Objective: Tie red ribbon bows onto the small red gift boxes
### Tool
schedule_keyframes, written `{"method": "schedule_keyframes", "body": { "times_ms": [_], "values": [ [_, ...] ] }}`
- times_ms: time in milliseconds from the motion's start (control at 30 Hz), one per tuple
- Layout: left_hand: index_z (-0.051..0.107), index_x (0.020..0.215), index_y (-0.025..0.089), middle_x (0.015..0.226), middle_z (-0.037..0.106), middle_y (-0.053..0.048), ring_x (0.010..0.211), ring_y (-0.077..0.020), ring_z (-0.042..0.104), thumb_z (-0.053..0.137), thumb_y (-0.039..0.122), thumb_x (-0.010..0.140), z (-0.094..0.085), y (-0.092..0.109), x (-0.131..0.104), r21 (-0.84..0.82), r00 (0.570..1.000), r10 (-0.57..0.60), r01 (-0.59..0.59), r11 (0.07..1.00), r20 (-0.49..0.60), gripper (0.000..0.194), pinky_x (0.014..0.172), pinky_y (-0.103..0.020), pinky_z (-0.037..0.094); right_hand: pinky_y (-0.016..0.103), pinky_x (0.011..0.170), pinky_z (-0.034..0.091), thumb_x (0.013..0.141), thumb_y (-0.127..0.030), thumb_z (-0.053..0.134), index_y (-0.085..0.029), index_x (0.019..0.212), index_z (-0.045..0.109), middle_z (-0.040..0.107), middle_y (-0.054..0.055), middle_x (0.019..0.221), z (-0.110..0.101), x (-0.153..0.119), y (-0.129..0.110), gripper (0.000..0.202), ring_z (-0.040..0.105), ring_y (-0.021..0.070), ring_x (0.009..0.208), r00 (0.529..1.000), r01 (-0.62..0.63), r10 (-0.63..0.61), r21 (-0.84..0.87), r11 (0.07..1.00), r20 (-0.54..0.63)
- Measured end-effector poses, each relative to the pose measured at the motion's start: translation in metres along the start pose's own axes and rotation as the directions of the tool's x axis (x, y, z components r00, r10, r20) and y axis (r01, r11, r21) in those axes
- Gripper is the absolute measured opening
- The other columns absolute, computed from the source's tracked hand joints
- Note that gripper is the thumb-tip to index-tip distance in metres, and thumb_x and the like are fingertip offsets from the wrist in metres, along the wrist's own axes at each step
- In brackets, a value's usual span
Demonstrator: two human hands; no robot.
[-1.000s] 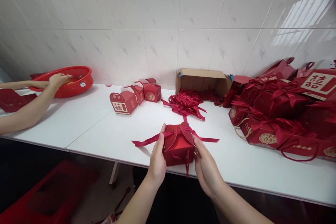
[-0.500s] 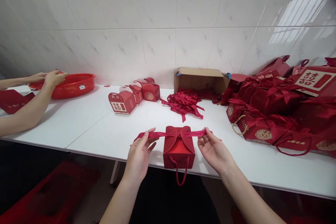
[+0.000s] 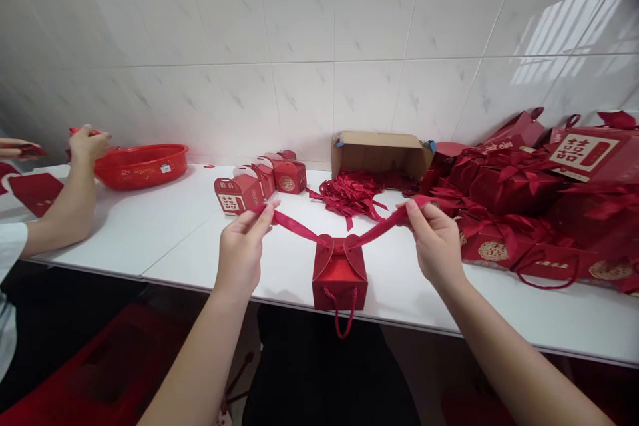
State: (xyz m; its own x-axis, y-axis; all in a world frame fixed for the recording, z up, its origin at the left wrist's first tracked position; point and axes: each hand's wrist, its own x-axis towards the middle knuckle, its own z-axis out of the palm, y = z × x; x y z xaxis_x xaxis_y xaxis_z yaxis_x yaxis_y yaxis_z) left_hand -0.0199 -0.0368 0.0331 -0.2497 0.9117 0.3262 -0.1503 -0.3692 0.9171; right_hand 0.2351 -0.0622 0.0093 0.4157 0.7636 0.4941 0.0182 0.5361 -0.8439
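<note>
A small red gift box (image 3: 340, 286) stands upright at the table's front edge, its twisted cord handle (image 3: 345, 319) hanging over that edge. Through the top flaps runs a red ribbon (image 3: 298, 227), its two sides pulled out and up in a V. My left hand (image 3: 243, 249) pinches the ribbon's left side between thumb and fingers, above and left of the box. Up to the right, my right hand (image 3: 438, 243) is closed on the other side of the same ribbon. Neither hand touches the box.
Several red boxes (image 3: 237, 194) stand in a row behind my left hand. Loose ribbons (image 3: 352, 194) spill from a cardboard box (image 3: 382, 141) by the wall. Finished-looking boxes (image 3: 519, 213) are piled at right. A co-worker's hand (image 3: 90, 143) is at a red basin (image 3: 142, 170).
Both my hands have risen and moved outward, drawing the ribbon from nearly level into a V. The co-worker's hands have shifted left, away from the basin's middle.
</note>
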Motion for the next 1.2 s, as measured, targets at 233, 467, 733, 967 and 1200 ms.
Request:
{"method": "schedule_keyframes", "body": {
  "times_ms": [233, 467, 733, 967, 1200],
  "values": [
    [0.070, 0.083, 0.015, 0.084, 0.069, -0.005, 0.083, -0.0173, 0.062, 0.068, 0.039, 0.072, 0.031, 0.034, 0.017, 0.032, 0.969, 0.212, -0.217, 0.976, 0.130, 0.026, 0.079, -0.030, 0.048, 0.029, 0.066, 0.049, 0.079, -0.043, 0.059, -0.018, 0.084, 0.063, 0.063, 0.001, 0.072, 0.020, 0.031, -0.046, 0.025, 0.060, 0.0148, 0.069, 0.952, 0.175, -0.133, -0.133, 0.975, 0.277],
    [0.069, 0.084, 0.015, 0.086, 0.069, -0.006, 0.079, -0.0167, 0.063, 0.071, 0.040, 0.068, 0.051, 0.056, 0.017, 0.054, 0.934, 0.260, -0.281, 0.958, 0.243, 0.029, 0.073, -0.029, 0.050, 0.031, 0.070, 0.051, 0.077, -0.042, 0.062, -0.016, 0.089, 0.066, 0.066, 0.004, 0.078, 0.040, 0.049, -0.071, 0.029, 0.061, 0.0144, 0.072, 0.910, 0.149, -0.123, -0.036, 0.988, 0.396],
    [0.068, 0.084, 0.014, 0.079, 0.068, -0.007, 0.077, -0.0182, 0.064, 0.068, 0.046, 0.070, 0.063, 0.064, 0.015, -0.006, 0.911, 0.180, -0.192, 0.981, 0.372, 0.034, 0.072, -0.032, 0.050, 0.033, 0.079, 0.051, 0.078, -0.039, 0.063, -0.017, 0.086, 0.069, 0.068, 0.004, 0.082, 0.046, 0.052, -0.076, 0.024, 0.064, 0.0142, 0.079, 0.871, -0.033, -0.017, 0.093, 0.995, 0.490],
    [0.063, 0.074, 0.016, 0.060, 0.060, -0.001, 0.058, -0.0128, 0.057, 0.065, 0.046, 0.074, 0.073, 0.065, 0.013, 0.021, 0.877, 0.180, -0.211, 0.977, 0.445, 0.030, 0.060, -0.028, 0.046, 0.026, 0.057, 0.050, 0.076, -0.036, 0.064, -0.017, 0.091, 0.062, 0.063, -0.001, 0.066, 0.052, 0.053, -0.072, 0.024, 0.059, 0.0093, 0.053, 0.773, -0.139, 0.049, 0.093, 0.986, 0.632],
    [0.065, 0.073, 0.016, 0.060, 0.060, 0.000, 0.057, -0.0127, 0.056, 0.068, 0.031, 0.071, 0.071, 0.060, 0.010, 0.169, 0.817, 0.103, -0.237, 0.957, 0.567, 0.015, 0.060, -0.028, 0.043, 0.019, 0.041, 0.033, 0.080, -0.042, 0.058, -0.018, 0.082, 0.064, 0.054, -0.005, 0.059, 0.056, 0.039, -0.060, 0.025, 0.037, 0.0033, 0.041, 0.724, -0.058, -0.028, 0.101, 0.993, 0.689]
  ]
}}
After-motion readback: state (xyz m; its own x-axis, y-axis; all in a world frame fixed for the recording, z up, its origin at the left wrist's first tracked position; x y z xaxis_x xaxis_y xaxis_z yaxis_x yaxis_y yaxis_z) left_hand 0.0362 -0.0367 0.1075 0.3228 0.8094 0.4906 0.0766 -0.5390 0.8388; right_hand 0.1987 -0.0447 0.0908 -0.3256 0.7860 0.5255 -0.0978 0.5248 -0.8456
